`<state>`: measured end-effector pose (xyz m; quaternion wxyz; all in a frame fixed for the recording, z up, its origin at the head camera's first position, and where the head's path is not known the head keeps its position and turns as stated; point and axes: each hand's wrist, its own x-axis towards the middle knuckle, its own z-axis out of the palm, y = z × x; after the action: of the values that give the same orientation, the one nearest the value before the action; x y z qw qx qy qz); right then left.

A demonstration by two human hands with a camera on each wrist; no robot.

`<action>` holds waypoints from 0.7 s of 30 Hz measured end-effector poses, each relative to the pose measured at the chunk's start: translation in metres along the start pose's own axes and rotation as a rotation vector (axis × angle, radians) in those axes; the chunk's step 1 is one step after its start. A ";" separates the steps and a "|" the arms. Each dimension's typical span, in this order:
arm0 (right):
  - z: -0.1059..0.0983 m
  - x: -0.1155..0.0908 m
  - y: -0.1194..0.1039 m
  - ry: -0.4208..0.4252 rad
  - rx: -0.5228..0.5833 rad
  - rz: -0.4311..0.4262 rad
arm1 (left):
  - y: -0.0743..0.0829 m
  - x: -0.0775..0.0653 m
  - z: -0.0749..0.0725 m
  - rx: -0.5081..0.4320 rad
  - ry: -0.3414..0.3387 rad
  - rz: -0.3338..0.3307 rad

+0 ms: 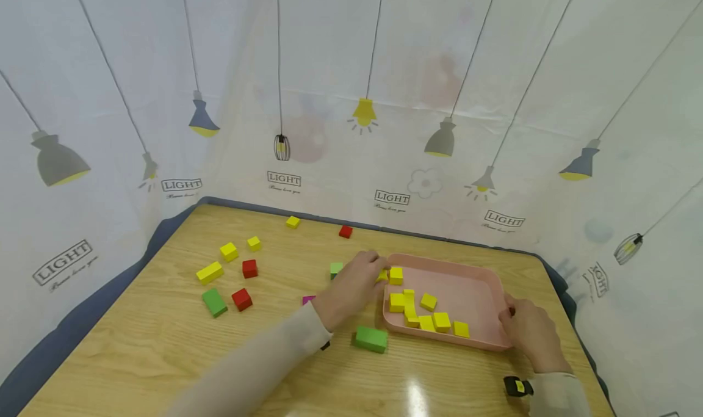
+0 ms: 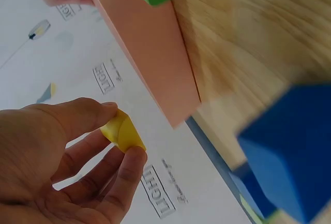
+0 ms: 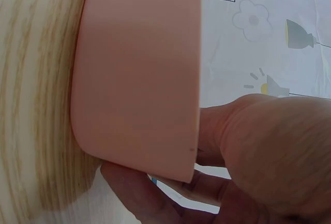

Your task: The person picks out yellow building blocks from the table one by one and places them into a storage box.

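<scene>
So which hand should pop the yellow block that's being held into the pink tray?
Probably the left hand: it pinches the yellow block right by the left edge of the pink tray. The right hand is at the opposite end, holding the tray's side.

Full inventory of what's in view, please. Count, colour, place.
tray: one, pink, on the table's right side
yellow blocks: at least seven in the tray, four loose toward the table's left and back
red blocks: three, red, two left, one at the back
green blocks: three, green, one left, one in front of the tray, one partly hidden left of it
purple block: one, purple, mostly hidden
blue blocks: two seen, blue, left wrist view
table: one, wood-coloured, under everything
backdrop: white, around the table, printed with lamps and LIGHT labels
sleeves: two, pale, on both arms
left hand: one, pinching another yellow block
right hand: one, gripping the tray's right end
</scene>
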<state>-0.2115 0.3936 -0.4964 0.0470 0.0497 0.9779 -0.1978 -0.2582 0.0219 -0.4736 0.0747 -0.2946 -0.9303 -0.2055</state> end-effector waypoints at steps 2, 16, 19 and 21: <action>0.000 0.001 0.000 -0.001 -0.001 -0.001 | 0.008 0.007 0.006 -0.017 -0.020 0.002; 0.000 0.003 0.001 0.000 0.003 0.006 | 0.045 0.054 0.038 0.058 -0.021 0.084; -0.001 0.002 0.001 -0.001 0.006 0.009 | 0.050 0.062 0.045 0.048 -0.062 0.061; -0.001 0.001 0.001 -0.001 0.004 0.006 | 0.053 0.065 0.049 0.034 -0.095 0.043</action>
<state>-0.2128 0.3955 -0.4961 0.0479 0.0526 0.9773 -0.1997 -0.2818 0.1154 -0.4828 0.0400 -0.3227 -0.9295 -0.1740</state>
